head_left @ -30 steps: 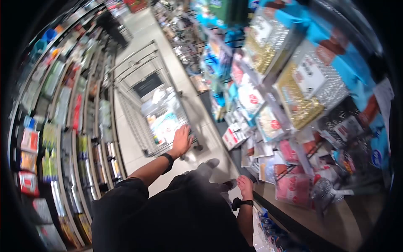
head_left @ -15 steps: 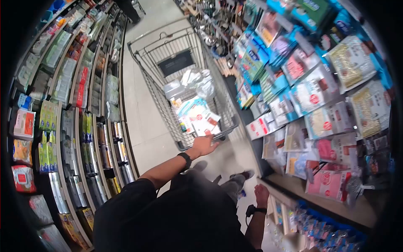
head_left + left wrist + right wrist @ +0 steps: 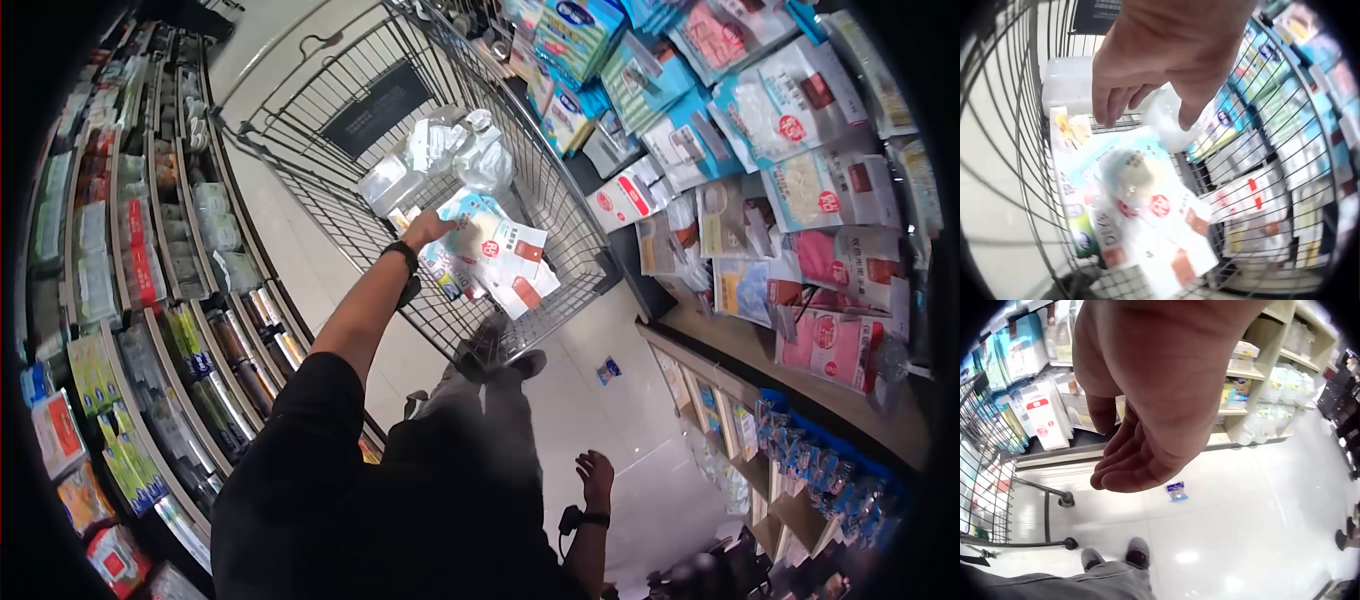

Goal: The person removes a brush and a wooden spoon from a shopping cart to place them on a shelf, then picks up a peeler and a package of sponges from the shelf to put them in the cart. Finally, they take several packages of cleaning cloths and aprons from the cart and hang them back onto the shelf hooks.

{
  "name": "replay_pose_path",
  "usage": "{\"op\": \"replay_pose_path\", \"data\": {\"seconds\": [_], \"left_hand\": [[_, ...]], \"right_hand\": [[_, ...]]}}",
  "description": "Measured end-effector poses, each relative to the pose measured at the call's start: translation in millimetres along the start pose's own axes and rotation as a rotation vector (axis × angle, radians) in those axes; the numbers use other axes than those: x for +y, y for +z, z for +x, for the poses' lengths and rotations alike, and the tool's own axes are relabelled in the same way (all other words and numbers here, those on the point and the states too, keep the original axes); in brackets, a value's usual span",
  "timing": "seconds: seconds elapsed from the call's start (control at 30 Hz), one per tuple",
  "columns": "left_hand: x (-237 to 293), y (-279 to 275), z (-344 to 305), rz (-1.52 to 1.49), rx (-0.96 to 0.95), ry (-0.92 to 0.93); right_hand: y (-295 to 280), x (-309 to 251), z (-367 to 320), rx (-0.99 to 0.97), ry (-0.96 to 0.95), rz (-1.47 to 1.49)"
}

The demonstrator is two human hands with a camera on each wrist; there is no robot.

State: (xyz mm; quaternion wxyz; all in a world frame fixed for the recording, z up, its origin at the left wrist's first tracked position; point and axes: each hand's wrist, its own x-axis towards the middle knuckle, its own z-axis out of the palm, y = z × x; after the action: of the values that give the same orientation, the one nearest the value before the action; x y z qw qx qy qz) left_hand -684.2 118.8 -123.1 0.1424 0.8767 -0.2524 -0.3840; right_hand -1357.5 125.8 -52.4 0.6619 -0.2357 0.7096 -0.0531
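Note:
My left hand (image 3: 430,228) reaches inside a wire shopping cart (image 3: 608,275), low over the goods. Its fingers point down, thumb apart, with nothing between them in the left wrist view. Below it lie flat white-and-blue packages (image 3: 1160,240) with red round logos, overlapping each other. Beyond the fingertips are a translucent plastic box (image 3: 388,185) and a clear bag (image 3: 485,160) with whitish contents, partly hidden by the hand in the left wrist view. My right hand (image 3: 595,475) hangs at my side, fingers loosely bent, holding nothing.
Hanging packets (image 3: 790,110) crowd the display on the right, close beside the cart. Long shelves of boxed goods (image 3: 100,370) line the left. A small blue packet (image 3: 608,371) lies on the tiled floor right of my feet.
My left hand has gone from the cart's near rim to over the packages inside. The cart is nearer to my body. My right hand still hangs empty.

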Motion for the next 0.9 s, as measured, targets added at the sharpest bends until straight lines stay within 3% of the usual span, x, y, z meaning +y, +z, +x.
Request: {"op": "replay_pose_path", "data": {"seconds": [0.07, 0.13, 0.17, 0.2, 0.27, 0.3, 0.33, 0.4, 0.47, 0.53, 0.57, 0.6, 0.67, 0.73, 0.83, 0.9], "left_hand": [[-16, 23, 30, 0.086, -0.011, -0.027], [-6, 50, 44, 0.278, -0.080, -0.235], [-2, 62, 47, 0.238, -0.141, -0.319], [5, 82, 39, 0.233, -0.022, -0.377], [-51, 147, 82, 0.154, -0.172, -0.416], [-42, 177, 70, 0.305, 0.066, -0.396], [-40, 187, 59, 0.318, 0.054, -0.388], [-27, 174, 41, -0.041, 0.053, -0.214], [-23, 171, 40, -0.142, 0.122, -0.200], [-23, 147, 44, -0.688, -0.091, -0.273], [20, 121, 9, -0.721, 0.048, -0.256], [16, 99, 5, -0.803, -0.116, -0.161], [12, 77, -4, -0.921, -0.221, -0.003], [27, 51, -41, -0.984, -0.253, 0.019], [57, 10, -119, -1.041, -0.169, 0.092], [76, -10, -180, -1.144, -0.152, 0.145]], "right_hand": [[-18, 37, 0, 0.083, 0.100, -0.011], [-23, 64, -17, 0.123, 0.099, 0.018], [-27, 80, -23, 0.153, 0.112, 0.039], [-30, 93, -35, 0.142, 0.113, 0.019], [-34, 119, -56, 0.146, 0.157, 0.046], [-32, 130, -64, 0.167, 0.224, 0.064], [-31, 139, -68, 0.161, 0.279, 0.047], [-30, 168, -75, 0.117, 0.315, 0.059], [-28, 191, -71, 0.107, 0.231, 0.127], [-12, 168, -63, 0.157, 0.243, 0.115], [-6, 156, -58, 0.169, 0.190, 0.124], [2, 144, -50, 0.180, 0.147, 0.137], [21, 96, -44, 0.177, -0.021, 0.144], [47, 32, -60, 0.116, -0.264, 0.156], [94, -50, -97, -0.168, -0.483, 0.258], [131, -91, -124, -0.519, -0.508, 0.264]]}}
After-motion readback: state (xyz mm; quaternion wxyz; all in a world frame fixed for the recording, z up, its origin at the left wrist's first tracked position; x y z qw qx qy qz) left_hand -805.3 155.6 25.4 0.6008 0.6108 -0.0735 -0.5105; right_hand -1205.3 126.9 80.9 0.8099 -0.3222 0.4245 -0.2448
